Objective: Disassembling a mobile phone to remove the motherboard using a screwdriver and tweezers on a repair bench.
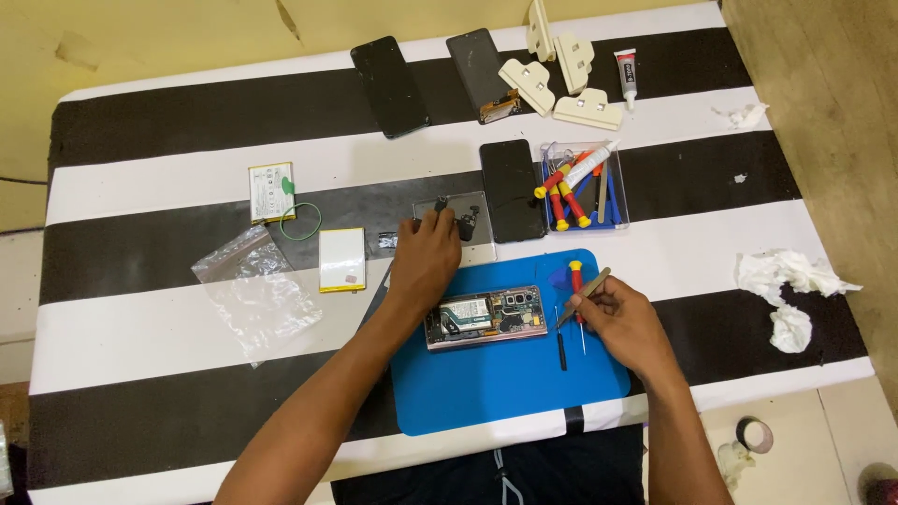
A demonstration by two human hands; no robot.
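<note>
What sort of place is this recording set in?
Most likely a small phone-repair bench: an opened phone lies on a blue work mat, loose screens sit further back, and a clear tray of screwdrivers stands nearby on the striped table.

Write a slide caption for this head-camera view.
Left hand reaches to a clear tray above an opened phone on a blue mat; right hand holds tweezers.
</note>
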